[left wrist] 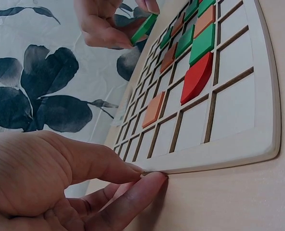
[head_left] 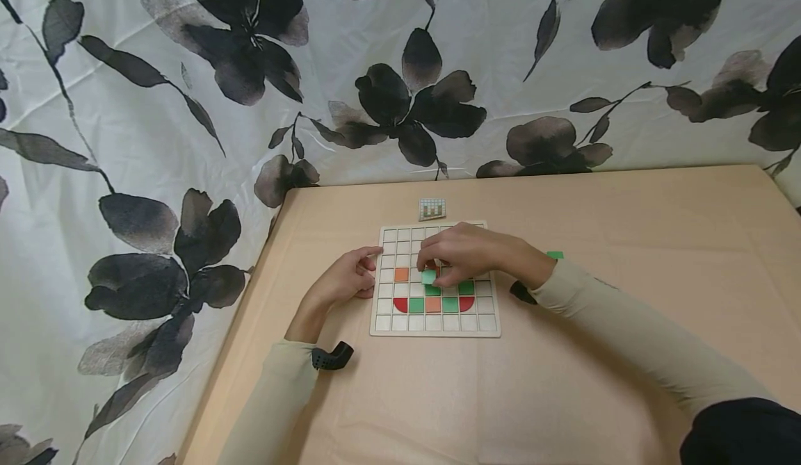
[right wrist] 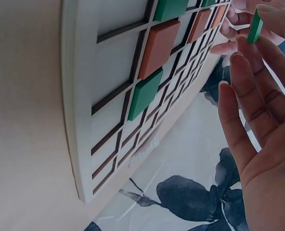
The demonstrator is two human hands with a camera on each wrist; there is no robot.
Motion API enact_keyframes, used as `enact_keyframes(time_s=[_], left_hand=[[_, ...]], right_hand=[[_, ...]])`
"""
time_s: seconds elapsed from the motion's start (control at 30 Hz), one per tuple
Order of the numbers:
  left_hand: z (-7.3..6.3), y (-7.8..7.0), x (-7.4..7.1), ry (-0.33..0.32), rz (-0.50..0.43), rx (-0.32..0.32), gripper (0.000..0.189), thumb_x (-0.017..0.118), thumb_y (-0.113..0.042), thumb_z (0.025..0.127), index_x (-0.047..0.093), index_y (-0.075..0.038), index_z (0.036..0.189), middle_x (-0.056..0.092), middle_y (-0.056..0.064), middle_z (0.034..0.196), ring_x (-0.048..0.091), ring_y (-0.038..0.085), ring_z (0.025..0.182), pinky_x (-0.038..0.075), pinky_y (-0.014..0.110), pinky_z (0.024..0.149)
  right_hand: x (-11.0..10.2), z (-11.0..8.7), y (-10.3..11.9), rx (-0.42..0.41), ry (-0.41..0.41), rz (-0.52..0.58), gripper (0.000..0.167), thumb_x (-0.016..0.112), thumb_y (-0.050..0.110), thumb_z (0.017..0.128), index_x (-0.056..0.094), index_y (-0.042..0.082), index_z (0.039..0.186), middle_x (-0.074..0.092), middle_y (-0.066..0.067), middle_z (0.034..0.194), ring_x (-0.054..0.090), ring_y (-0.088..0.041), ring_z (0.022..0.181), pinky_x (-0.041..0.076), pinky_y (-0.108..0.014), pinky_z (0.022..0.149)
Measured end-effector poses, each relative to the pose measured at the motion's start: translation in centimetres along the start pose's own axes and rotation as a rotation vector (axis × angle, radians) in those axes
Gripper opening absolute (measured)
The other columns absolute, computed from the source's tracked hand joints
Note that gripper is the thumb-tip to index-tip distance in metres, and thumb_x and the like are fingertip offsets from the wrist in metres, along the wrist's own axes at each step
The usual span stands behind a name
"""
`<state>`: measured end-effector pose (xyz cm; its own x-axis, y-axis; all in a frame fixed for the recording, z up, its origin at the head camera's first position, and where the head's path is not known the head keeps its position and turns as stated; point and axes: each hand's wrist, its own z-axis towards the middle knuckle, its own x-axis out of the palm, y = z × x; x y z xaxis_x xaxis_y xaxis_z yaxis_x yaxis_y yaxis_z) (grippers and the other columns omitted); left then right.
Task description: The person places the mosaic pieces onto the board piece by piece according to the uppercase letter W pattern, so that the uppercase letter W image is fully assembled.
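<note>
A white grid board (head_left: 383, 326) lies on the table with green, orange and red tiles in its cells. My right hand (head_left: 463, 251) reaches over the middle of the grid and pinches a green square tile (right wrist: 255, 26) between thumb and fingertips, raised above the cells. At the board's left edge is my left hand (head_left: 344, 277), its thumb and finger (left wrist: 128, 192) pinching the rim. Along a lower row sit a red rounded tile (head_left: 400, 305), a green tile (head_left: 416, 305), an orange tile (head_left: 433, 304) and others. The right hand hides some cells from the head view.
Just behind the board is a small card (head_left: 432, 208) with a printed grid. Another green piece (head_left: 555, 254) shows on the table past the right wrist. A flowered cloth (head_left: 150, 138) hangs along the table's back and left side.
</note>
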<state>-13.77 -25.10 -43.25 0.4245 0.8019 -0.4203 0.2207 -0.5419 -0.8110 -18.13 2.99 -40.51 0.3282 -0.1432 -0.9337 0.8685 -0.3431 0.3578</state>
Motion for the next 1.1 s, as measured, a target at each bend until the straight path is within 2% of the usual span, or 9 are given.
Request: enact_keyframes(time_s=[0.47,0.67,0.9,1.1], left_hand=[[0.0,0.1,0.1,0.006,-0.003,-0.015,0.069,0.055,0.016,0.090,0.045,-0.013,0.152,0.046,0.013,0.111,0.055,0.019,0.080,0.058,0.030,0.065],[0.1,0.2,0.1,0.003,-0.013,-0.014,0.069,0.055,0.016,0.090,0.045,-0.013,0.152,0.046,0.013,0.111,0.054,0.019,0.081,0.058,0.030,0.065],[0.2,0.0,0.0,-0.004,-0.013,-0.024,0.069,0.054,0.016,0.090,0.046,-0.013,0.152,0.046,0.013,0.111,0.054,0.019,0.079,0.057,0.029,0.065],[0.2,0.1,0.0,-0.009,-0.006,-0.030,0.069,0.055,0.016,0.089,0.046,-0.013,0.151,0.047,0.013,0.112,0.054,0.019,0.079,0.058,0.030,0.065]], right_hand=[[0.9,1.7,0.4,-0.010,0.024,-0.012,0.028,0.074,0.037,0.090,0.072,0.021,0.113,0.064,0.005,0.093,0.051,-0.005,0.071,0.040,-0.023,0.060],[1.2,2.2,0.5,0.001,0.036,-0.016,0.027,0.075,0.036,0.089,0.071,0.021,0.112,0.065,0.006,0.095,0.053,-0.005,0.073,0.044,-0.023,0.062],[1.6,3.1,0.9,-0.006,0.045,-0.048,0.026,0.074,0.035,0.089,0.071,0.021,0.110,0.063,0.008,0.092,0.053,-0.004,0.072,0.046,-0.024,0.062],[2.2,4.0,1.4,-0.031,0.032,-0.130,0.024,0.072,0.034,0.088,0.072,0.021,0.108,0.061,0.008,0.091,0.051,-0.005,0.068,0.044,-0.024,0.058]])
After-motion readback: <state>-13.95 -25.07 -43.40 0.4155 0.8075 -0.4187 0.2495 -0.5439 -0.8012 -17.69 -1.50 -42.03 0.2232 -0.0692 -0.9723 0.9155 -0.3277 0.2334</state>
